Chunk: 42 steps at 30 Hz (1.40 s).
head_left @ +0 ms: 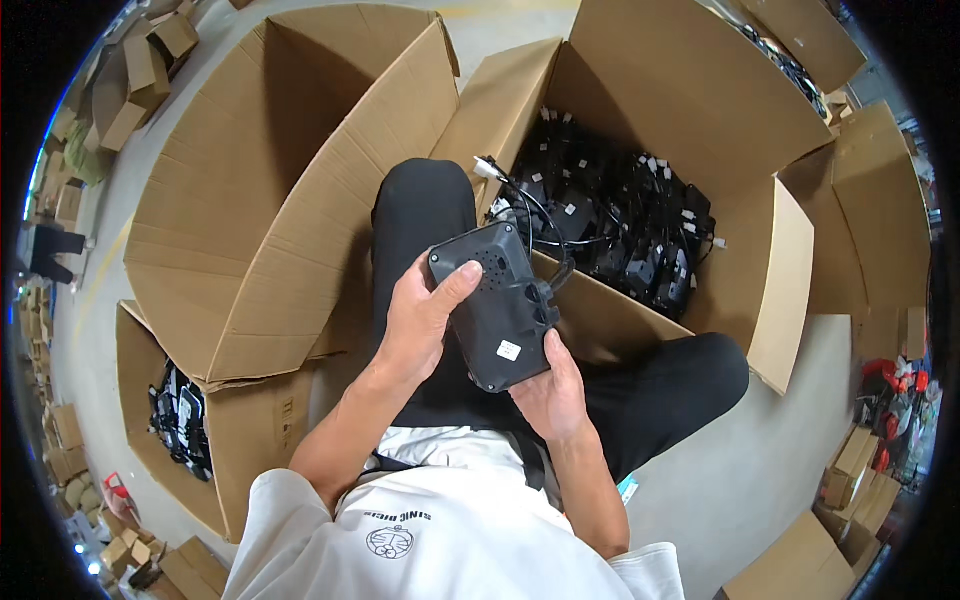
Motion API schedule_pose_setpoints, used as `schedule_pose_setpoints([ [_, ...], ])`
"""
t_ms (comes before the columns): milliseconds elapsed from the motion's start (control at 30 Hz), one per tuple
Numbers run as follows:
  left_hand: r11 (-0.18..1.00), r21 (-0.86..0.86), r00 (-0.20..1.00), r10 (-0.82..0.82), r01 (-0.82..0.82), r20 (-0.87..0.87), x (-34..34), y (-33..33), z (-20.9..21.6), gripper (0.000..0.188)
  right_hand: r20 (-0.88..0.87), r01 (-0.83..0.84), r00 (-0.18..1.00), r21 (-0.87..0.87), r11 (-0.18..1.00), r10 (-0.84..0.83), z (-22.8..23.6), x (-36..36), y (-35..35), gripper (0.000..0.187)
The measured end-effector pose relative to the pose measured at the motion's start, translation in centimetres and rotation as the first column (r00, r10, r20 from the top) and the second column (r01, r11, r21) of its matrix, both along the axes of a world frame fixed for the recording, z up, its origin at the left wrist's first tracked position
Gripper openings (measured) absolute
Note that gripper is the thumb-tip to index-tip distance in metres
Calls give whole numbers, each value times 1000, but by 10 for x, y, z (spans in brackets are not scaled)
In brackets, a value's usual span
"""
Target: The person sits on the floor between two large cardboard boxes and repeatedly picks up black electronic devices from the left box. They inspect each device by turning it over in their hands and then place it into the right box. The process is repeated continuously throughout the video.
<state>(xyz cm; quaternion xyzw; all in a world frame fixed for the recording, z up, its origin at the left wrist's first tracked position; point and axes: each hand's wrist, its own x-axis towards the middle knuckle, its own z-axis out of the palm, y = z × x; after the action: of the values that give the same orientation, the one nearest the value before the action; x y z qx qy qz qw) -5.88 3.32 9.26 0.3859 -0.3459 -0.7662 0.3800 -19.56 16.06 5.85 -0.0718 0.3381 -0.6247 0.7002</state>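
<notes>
Left hand (418, 312) and right hand (556, 398) clasp a black casing (487, 310) by its edges, near an open carton (785, 290); floor (710, 450) spreads rightward.

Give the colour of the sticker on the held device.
White. The sticker on the black device shows best in the head view.

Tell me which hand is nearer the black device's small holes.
Left hand: its thumb rests at the small holes; the right hand holds the lower right of the black device.
</notes>
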Motion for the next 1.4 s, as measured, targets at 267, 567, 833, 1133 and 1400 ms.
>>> schedule_pose_setpoints([
  [267, 1000, 16, 999, -26, 26, 24, -1, -1, -1, 51, 16, 52, 998, 43, 998, -53, 5, 4, 3, 56],
  [567, 999, 27, 999, -40, 40, -17, -1, -1, -3, 49, 161, -49, 986, 73, 996, 37, 9, -4, -5, 76],
  [833, 998, 49, 999, -41, 43, -35, 0, -1, -2, 45, 141, -62, 989, 78, 995, 51, 10, -2, -6, 76],
  [1133, 996, -51, 997, 79, -78, 18, -4, 10, -3, 47, -570, 260, 782, -66, 963, -250, 22, 10, 1, 71],
  [1400, 908, 98, 874, -357, 408, -329, -4, 19, -34, 93, -996, 15, 73, 46, 999, 45, 66, -25, 4, 52],
])
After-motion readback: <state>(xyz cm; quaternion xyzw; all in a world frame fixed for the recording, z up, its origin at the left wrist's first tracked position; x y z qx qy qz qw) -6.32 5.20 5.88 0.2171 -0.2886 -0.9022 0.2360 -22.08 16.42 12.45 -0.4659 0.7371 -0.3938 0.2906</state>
